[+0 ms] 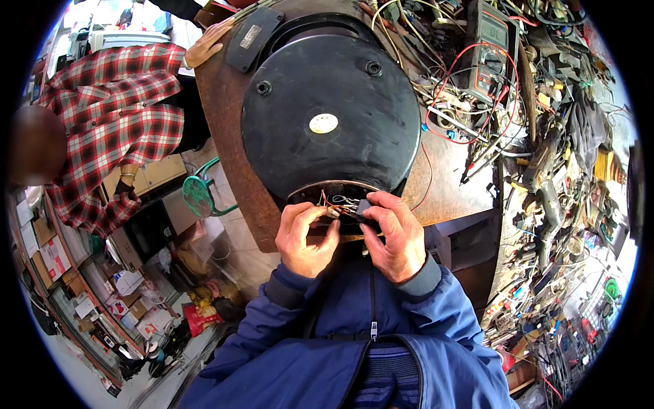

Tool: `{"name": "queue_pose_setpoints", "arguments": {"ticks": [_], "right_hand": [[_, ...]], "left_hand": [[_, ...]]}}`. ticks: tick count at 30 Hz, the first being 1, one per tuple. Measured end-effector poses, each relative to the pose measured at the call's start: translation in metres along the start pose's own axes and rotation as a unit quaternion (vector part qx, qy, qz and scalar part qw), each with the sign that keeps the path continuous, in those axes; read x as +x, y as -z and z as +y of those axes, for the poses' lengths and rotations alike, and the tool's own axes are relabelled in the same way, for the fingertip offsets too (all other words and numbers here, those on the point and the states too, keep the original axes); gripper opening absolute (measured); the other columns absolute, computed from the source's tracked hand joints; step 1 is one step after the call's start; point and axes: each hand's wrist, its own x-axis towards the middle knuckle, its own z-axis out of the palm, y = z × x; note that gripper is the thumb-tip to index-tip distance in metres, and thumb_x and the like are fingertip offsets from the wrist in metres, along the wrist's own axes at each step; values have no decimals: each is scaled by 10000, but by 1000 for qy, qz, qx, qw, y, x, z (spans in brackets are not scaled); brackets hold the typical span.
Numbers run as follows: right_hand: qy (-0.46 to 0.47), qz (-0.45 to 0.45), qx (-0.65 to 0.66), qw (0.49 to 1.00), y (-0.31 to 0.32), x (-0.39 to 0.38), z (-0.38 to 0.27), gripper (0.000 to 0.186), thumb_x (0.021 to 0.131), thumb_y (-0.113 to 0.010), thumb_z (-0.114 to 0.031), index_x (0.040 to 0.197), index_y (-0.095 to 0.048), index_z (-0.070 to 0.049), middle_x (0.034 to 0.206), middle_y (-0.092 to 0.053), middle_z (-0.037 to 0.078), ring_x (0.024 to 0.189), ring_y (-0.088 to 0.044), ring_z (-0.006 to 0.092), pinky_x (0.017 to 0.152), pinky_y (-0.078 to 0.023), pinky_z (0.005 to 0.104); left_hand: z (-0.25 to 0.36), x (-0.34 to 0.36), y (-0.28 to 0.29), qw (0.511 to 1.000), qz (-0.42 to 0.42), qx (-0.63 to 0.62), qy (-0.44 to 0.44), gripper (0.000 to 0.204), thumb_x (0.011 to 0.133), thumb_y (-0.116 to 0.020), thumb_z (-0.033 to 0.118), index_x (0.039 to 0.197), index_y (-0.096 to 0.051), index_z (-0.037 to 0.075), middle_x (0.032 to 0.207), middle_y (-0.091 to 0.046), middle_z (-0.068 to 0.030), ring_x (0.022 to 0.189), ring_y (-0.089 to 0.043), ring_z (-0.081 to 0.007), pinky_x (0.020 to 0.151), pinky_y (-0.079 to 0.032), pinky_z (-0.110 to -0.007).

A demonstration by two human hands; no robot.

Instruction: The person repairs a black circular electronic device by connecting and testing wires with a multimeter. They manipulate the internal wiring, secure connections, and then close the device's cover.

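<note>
Head view: a co-worker in a red checked shirt [116, 102] is left of the round black housing [332, 95], which lies on the brown surface [221, 102]. A green stool [198, 196] stands below-left of the housing; a flat black plate [255, 39] adjoins its upper-left edge. At the housing's near-edge opening, the left hand [306, 238] pinches thin wires [338, 199]; the right hand [395, 235] grips a small dark block [364, 206]. A multimeter [488, 51] sits upper-right of the housing.

left hand [305, 240]: pinching | right hand [398, 237]: pinching | forearms [278, 297] angled inward
</note>
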Motion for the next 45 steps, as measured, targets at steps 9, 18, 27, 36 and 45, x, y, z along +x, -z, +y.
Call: {"name": "queue_pose_setpoints", "arguments": {"ticks": [9,18,27,36,45], "right_hand": [[23,-18,-21,999,4,20,12,349,753,-711,138,1059,-636,-12,1201,-652,219,1047,-675,410,870,-576,429],[-11,-43,-15,999,9,33,-2,388,748,-728,123,1092,-643,-35,1188,-671,159,1033,-686,369,861,-571,412],[-159,-26,131,978,9,24,-13,414,807,-745,89,1201,-635,24,1209,-663,157,1074,-684,230,880,-574,347],[-326,91,426,839,-8,10,-22,405,912,-734,44,1277,-565,86,1192,-672,163,1085,-686,232,989,-546,337],[-387,4,217,896,-42,3,-27,205,972,-718,-97,1070,-691,81,824,-723,68,672,-640,81,592,-522,242]], "left_hand": [[16,6,13,977,-45,-57,201,481,799,-804,76,1223,-590,2,1104,-670,-154,997,-687,-265,882,-549,-365],[1,5,12,979,-89,-48,177,234,881,-717,-21,1108,-661,-32,988,-714,-146,809,-727,-202,731,-571,-315],[-3,15,17,971,-130,-65,190,205,927,-715,18,1122,-695,-40,903,-714,-106,731,-696,-137,658,-560,-281],[-5,15,21,814,-148,-365,426,181,1002,-648,81,1132,-675,-42,906,-703,-51,683,-620,-74,622,-525,-217],[-9,16,22,799,-168,-388,429,181,1010,-639,98,1129,-669,-34,907,-689,-54,718,-622,-79,631,-537,-228]]}}
